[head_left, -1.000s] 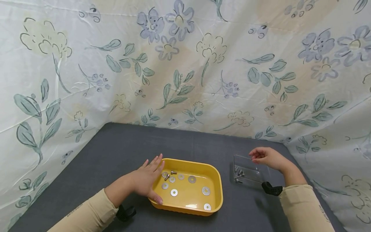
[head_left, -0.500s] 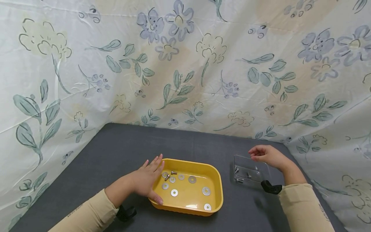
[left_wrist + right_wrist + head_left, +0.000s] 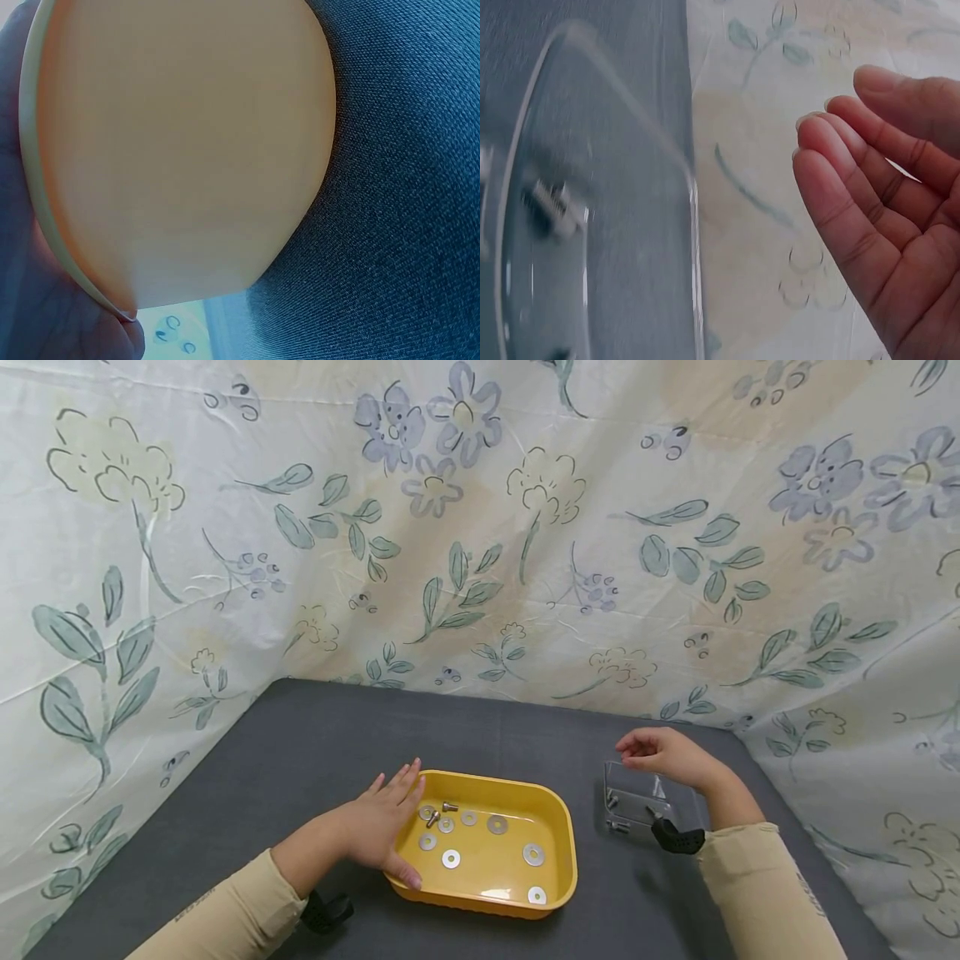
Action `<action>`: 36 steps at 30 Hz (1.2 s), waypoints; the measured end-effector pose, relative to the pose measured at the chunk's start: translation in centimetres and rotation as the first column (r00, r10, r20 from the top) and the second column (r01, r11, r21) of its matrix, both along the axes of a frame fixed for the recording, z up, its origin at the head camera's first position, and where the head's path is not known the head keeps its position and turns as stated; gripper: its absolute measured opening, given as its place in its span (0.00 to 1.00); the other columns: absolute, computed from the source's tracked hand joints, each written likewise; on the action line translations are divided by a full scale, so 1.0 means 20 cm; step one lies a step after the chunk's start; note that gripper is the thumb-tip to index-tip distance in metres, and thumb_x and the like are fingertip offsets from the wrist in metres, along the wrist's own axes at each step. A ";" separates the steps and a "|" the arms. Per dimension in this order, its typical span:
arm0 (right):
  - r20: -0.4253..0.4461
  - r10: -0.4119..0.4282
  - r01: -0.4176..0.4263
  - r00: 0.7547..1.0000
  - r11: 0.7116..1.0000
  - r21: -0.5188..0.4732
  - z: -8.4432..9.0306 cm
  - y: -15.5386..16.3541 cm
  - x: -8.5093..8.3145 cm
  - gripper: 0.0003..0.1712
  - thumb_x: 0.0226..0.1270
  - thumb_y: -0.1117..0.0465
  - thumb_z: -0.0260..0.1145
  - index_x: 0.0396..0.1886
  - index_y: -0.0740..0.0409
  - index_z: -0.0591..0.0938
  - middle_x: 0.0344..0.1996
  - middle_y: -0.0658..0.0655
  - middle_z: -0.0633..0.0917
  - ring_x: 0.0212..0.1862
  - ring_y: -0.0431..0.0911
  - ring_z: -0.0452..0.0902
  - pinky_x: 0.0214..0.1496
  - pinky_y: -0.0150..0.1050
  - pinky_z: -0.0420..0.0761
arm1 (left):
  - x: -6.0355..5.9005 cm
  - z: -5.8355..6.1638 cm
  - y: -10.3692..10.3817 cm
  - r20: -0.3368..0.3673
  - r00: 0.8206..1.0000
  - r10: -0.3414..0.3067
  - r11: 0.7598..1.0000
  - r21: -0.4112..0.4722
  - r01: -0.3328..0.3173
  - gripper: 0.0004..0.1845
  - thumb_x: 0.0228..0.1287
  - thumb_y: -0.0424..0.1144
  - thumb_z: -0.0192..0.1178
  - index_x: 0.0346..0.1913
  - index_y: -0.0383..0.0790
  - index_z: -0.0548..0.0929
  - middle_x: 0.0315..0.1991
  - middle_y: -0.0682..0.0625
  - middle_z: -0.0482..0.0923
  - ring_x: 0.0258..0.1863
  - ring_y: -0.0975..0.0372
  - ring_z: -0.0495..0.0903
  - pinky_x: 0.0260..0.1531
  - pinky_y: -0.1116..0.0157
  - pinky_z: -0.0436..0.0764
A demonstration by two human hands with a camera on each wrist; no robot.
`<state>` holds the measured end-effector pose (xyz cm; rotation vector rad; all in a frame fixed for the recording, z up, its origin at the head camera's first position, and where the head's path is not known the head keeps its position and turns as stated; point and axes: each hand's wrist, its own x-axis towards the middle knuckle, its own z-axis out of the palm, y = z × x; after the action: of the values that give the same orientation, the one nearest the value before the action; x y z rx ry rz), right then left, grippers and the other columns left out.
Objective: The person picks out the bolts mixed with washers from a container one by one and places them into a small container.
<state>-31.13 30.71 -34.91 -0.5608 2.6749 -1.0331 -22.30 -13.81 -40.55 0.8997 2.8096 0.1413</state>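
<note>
Yellow tray [image 3: 558, 852] touched by straight left fingers [image 3: 401, 781].

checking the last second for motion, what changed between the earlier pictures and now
The right hand has drifted toward the person's left, above the far edge of the clear tray, its fingers loosely curled and holding nothing. It took hold of nothing. The left hand stayed pressed against the yellow tray, and the washers inside lie as before.

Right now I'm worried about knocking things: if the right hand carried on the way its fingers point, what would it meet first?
Probably nothing near: the right hand points left, above the clear tray, over bare grey table. Depth is unclear.
</note>
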 end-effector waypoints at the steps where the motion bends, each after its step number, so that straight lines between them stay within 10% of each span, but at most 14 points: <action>1: -0.001 0.011 -0.011 1.000 1.000 0.000 0.00 -0.02 0.00 0.14 0.61 0.60 0.64 0.45 0.62 0.78 0.36 0.56 0.81 0.40 0.47 0.77 0.41 0.36 0.79 | 0.00 0.00 0.00 0.000 1.000 0.000 1.000 0.001 0.000 0.71 0.29 0.83 0.50 0.71 0.36 0.41 0.71 0.43 0.24 0.71 0.51 0.33 0.65 0.46 0.41; 17: -0.039 0.227 -0.226 0.973 0.974 0.015 0.07 -0.42 0.02 0.11 0.60 0.63 0.64 0.43 0.59 0.80 0.37 0.59 0.81 0.39 0.48 0.76 0.41 0.35 0.79 | -0.01 -0.01 0.00 -0.008 1.000 -0.001 1.000 0.005 0.001 0.71 0.29 0.82 0.50 0.72 0.37 0.41 0.71 0.44 0.23 0.71 0.52 0.33 0.65 0.46 0.41; 36: -0.026 0.456 -0.451 0.890 0.886 0.103 -0.04 -0.87 0.02 0.10 0.62 0.62 0.63 0.44 0.56 0.81 0.30 0.45 0.80 0.34 0.41 0.75 0.39 0.33 0.77 | 0.00 0.00 0.00 0.001 1.000 -0.003 1.000 0.018 0.003 0.71 0.29 0.83 0.49 0.71 0.35 0.43 0.71 0.42 0.25 0.70 0.51 0.33 0.64 0.45 0.42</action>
<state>-30.71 13.30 -35.74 -1.1374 2.4312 -0.7600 -22.35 -13.88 -40.52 0.9073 2.8100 0.1671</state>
